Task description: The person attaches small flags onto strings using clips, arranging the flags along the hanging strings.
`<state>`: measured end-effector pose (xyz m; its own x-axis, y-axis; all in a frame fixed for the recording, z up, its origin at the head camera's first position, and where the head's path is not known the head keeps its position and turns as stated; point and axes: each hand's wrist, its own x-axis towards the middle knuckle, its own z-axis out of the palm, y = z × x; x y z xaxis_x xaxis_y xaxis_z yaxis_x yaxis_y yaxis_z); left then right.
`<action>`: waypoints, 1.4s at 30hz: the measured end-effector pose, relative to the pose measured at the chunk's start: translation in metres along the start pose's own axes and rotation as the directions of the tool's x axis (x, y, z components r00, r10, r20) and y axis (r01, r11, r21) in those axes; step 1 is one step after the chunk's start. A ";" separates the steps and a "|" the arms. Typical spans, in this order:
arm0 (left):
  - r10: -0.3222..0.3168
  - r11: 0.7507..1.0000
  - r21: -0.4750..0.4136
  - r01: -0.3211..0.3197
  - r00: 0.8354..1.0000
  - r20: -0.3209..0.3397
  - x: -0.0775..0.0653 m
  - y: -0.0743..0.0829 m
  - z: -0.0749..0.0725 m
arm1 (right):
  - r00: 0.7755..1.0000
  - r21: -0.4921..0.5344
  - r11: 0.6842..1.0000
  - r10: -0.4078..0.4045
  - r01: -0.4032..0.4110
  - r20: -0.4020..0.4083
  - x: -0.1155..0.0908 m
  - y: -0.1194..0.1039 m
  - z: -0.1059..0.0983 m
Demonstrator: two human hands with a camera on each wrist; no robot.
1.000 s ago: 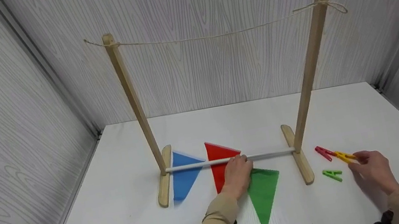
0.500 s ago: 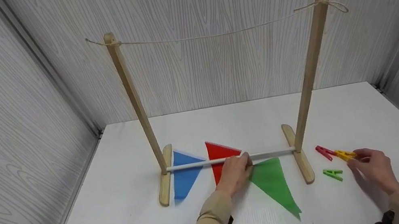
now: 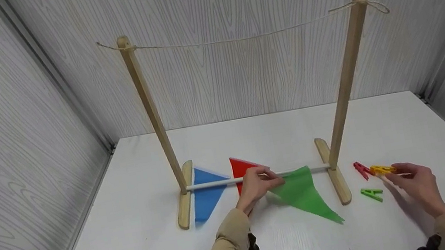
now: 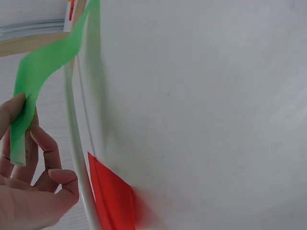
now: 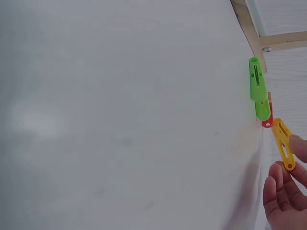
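Green flag point(image 3: 300, 191) now lifted higher.
Left hand point(image 3: 257, 186) pinches it by the stand point(image 3: 346, 75); right of the stand, right hand point(image 3: 420, 185) pinches yellow peg point(image 3: 381, 169): both hands loaded.

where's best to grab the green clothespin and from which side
Probably best to pinch the green clothespin by its two spread ends, coming from the person's right: it lies on its side, arms splayed toward the right hand, narrow end pointing left.

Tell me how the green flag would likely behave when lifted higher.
Probably floppy: the green flag curves beyond the left hand pinching it. It's likely light for its size, since it looks thin. Its matte surface suggests it may not be slippery.
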<state>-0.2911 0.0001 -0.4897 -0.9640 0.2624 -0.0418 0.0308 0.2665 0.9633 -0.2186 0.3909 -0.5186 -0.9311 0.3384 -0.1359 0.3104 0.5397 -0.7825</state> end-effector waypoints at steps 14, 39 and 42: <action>-0.046 0.985 -0.168 0.031 0.995 -0.084 -0.004 0.007 -0.007 | 0.997 0.047 0.998 -0.036 0.039 -0.067 -0.002 -0.006 -0.004; 0.073 0.938 -0.336 -0.087 0.996 -0.055 -0.008 0.047 -0.028 | 0.973 0.672 0.708 -0.215 0.216 -0.085 -0.008 -0.049 -0.019; 0.097 0.943 -0.313 -0.109 0.994 -0.054 -0.010 0.056 -0.031 | 0.965 0.692 0.679 -0.243 0.244 -0.102 -0.010 -0.059 -0.020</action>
<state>-0.2877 -0.0160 -0.4273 -0.9695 0.2361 0.0661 0.0515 -0.0675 0.9964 -0.2243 0.3711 -0.4588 -0.9541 0.2739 0.1207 -0.1489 -0.0844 -0.9852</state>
